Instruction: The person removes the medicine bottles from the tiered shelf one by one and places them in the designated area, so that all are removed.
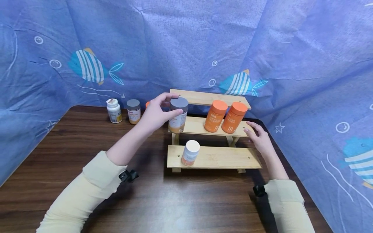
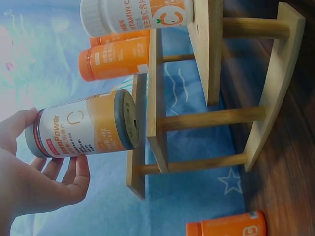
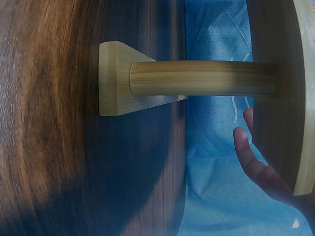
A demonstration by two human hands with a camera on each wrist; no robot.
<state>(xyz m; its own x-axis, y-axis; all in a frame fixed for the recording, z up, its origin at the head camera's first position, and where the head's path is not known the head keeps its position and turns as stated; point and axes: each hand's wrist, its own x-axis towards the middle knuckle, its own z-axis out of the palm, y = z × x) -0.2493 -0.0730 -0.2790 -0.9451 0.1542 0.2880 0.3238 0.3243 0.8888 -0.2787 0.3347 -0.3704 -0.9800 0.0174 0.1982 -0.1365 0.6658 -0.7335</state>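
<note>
My left hand (image 1: pixel 155 113) grips a supplement bottle (image 1: pixel 177 118) by its grey cap, thumb on one side and fingers on the other. White and orange in label, the bottle (image 2: pixel 81 125) hangs slightly tilted by the left end of the wooden rack's middle shelf (image 1: pixel 192 125); in the left wrist view its base is apart from that board. Two orange bottles (image 1: pixel 216 116) (image 1: pixel 234 118) stand on the same shelf. At that shelf's right end, my right hand (image 1: pixel 260 138) rests with loosely bent fingers; the right wrist view partly hides them behind a board (image 3: pixel 280 93).
A white-capped bottle (image 1: pixel 190 153) stands on the bottom shelf (image 1: pixel 224 157). The top shelf (image 1: pixel 209 97) is behind. On the dark table (image 1: pixel 140 200), left of the rack, stand a white bottle (image 1: pixel 114 111), a grey-capped bottle (image 1: pixel 134 111) and a partly hidden orange bottle (image 1: pixel 147 104).
</note>
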